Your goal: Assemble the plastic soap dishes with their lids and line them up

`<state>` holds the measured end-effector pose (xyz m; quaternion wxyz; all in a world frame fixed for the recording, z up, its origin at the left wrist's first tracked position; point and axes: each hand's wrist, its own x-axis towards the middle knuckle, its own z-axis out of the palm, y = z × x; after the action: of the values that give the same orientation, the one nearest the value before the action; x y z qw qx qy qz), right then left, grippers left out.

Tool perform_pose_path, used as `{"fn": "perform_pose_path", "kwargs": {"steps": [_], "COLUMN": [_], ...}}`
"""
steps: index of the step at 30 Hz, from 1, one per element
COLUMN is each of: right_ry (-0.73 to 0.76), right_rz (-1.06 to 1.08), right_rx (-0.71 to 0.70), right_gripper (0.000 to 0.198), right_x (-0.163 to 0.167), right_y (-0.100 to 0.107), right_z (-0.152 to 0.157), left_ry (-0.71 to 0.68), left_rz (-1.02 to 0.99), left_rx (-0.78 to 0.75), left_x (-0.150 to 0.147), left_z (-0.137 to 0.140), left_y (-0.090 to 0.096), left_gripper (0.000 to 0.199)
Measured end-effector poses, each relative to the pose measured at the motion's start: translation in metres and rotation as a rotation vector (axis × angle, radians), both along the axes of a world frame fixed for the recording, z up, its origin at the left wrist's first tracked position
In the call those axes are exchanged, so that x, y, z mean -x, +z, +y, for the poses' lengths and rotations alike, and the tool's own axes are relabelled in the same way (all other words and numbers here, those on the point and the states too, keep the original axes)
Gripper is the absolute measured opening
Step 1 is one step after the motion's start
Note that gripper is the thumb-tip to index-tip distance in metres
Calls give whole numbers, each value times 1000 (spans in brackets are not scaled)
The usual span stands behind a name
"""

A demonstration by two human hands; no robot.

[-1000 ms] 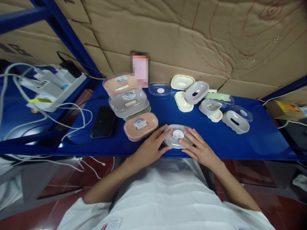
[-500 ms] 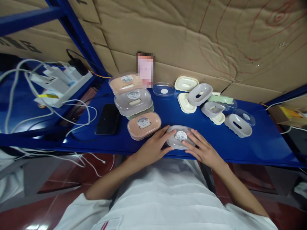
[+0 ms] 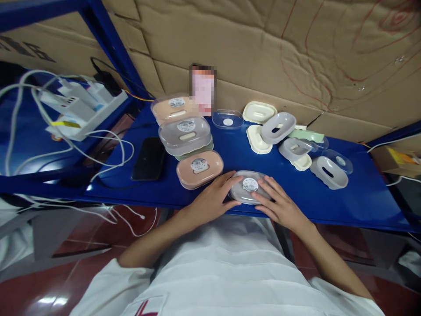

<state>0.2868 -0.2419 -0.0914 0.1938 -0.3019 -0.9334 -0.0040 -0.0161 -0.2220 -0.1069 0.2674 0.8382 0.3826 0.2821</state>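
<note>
Blue table [image 3: 365, 202], work at its near edge just beyond a white top [image 3: 230, 263]. Grey box [image 3: 241, 193] lies flat there under a clear lid [image 3: 249, 199], a hand at each end. Step in hand reads as seating or squaring that lid; can't confirm it's fully down, since fingers cover parts of both ends. Left hand [image 3: 219, 193]: thumb spread away on the near side, fingertips angled onto the left end. Right hand [image 3: 279, 204]: fingers fanned over the right end, tips on the lid close to the sticker [image 3: 250, 184]. Neither looks to be pinching; both rest from above. Next move, my read, calls for even pressure on both ends, box kept flat. Box itself: oval, rounded ends, pale grey, glossy under the lid, round white sticker near centre, print too small to read. Just past the left hand, a peach box [image 3: 210, 164], also lidded; behind that, a second grey box [image 3: 173, 138] over something green [image 3: 194, 152]. Black phone [image 3: 148, 159] flat to their left. Farther right, loose parts: grey shells [image 3: 333, 177], cream trays [image 3: 259, 112], a green piece [image 3: 307, 135]. Farthest back, cardboard [image 3: 246, 52].
</note>
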Motion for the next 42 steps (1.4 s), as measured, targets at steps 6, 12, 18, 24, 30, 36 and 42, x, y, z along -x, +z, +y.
{"fn": "perform_pose_path", "kwargs": {"steps": [6,12,18,24,30,36,42], "right_ry": [34,213,403,-31,-381,-350,-368], "right_rz": [120,150,162,161,-60,340,824], "right_rx": [45,48,195,175,172,346,1059], "right_gripper": [86,70,64,54,37,30,56], "right_x": [-1,44,101,102,109,91,23], "right_y": [7,41,40,35,21,26,26], "right_z": [6,50,109,172,223,197,120], "left_ry": [85,352,583,656,692,333,-14], "left_rz": [-12,-16,-7,-25,-32,-69,119], "left_rx": [-258,-495,-481,-444,-549,-898,-689], "left_x": [4,41,74,77,72,50,3], "left_z": [-13,-30,-29,-23,-27,-43,-29], "left_y": [12,38,21,11,8,14,23], "left_gripper": [73,70,75,80,93,54,45]}}
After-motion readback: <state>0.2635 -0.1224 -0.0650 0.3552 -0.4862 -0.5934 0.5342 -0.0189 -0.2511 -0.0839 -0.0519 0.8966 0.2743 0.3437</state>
